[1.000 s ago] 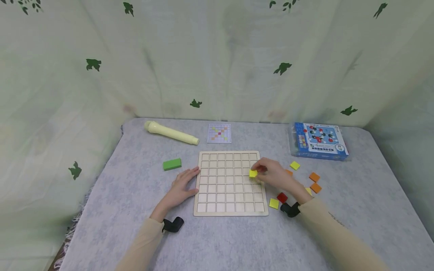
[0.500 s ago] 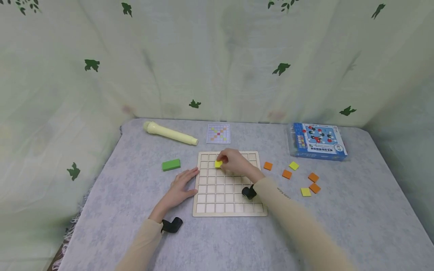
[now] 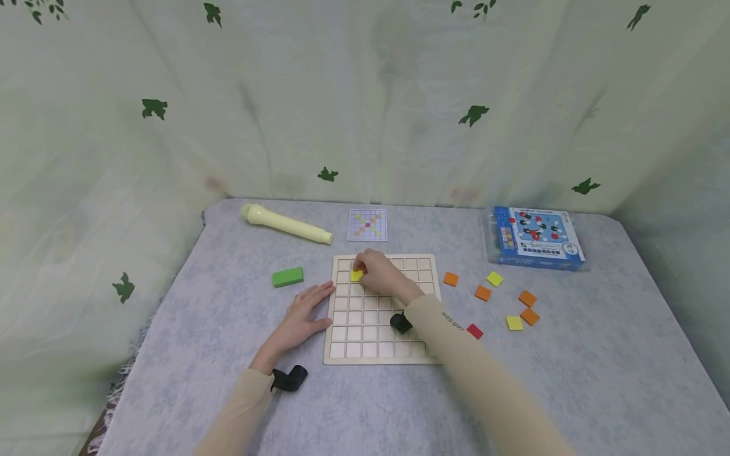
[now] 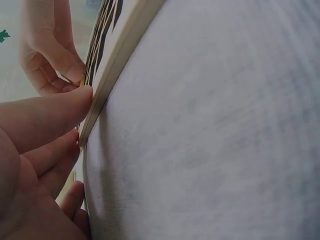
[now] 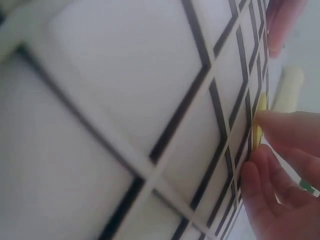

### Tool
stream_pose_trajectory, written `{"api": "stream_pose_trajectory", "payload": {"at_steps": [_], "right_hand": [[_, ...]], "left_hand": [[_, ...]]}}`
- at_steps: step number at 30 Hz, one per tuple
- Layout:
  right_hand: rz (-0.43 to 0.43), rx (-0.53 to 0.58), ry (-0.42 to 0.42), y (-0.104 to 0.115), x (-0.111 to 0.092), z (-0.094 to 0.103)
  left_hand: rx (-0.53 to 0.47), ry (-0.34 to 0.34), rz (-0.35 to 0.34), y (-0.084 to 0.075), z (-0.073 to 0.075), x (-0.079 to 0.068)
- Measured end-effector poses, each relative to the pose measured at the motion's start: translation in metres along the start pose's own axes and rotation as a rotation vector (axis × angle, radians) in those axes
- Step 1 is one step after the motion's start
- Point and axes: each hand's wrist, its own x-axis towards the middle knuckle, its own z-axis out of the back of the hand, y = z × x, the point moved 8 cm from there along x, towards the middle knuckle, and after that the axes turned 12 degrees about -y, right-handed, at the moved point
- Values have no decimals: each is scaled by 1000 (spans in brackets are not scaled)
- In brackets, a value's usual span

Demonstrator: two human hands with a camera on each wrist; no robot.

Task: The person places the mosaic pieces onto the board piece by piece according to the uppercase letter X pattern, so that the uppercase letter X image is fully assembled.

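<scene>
In the head view a pale wooden grid board (image 3: 382, 361) lies mid-table. My right hand (image 3: 381, 273) is over its upper left part and pinches a yellow square tile (image 3: 356, 277), which sits low over a cell in the second row. The right wrist view shows thumb and fingertips on the yellow tile (image 5: 257, 134), close to the grid lines. My left hand (image 3: 308, 310) lies at the board's left edge. Its fingers are extended, and the left wrist view shows the thumb and fingertips of that left hand (image 4: 40, 135) against the board's side.
Right of the board lie several orange tiles (image 3: 483, 292), yellow tiles (image 3: 514, 323) and a red tile (image 3: 475, 331). A green block (image 3: 288, 277) is at left. Farther back are a pale yellow microphone-shaped stick (image 3: 288, 224), a pattern card (image 3: 367, 225) and a blue box (image 3: 538, 238).
My right hand has carried the yellow tile left from the board's right side, lately about one cell farther left. The red tile shows again beside the sleeve. My left hand has stayed put.
</scene>
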Motion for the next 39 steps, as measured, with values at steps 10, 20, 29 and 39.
{"api": "stream_pose_trajectory", "payload": {"at_steps": [10,20,29,39], "right_hand": [[-145,154,-98,-57,-42,61],[-249,44,-152,-125,-101,114],[-159,-66,-121,-124,-101,110],[-150,33,-151,-102,-82,97]], "left_hand": [[3,-2,4,-1,0,0],[-1,-10,-1,2,2,-2],[9,-6,8,0,2,-1],[8,-10,7,-1,2,-1]]}}
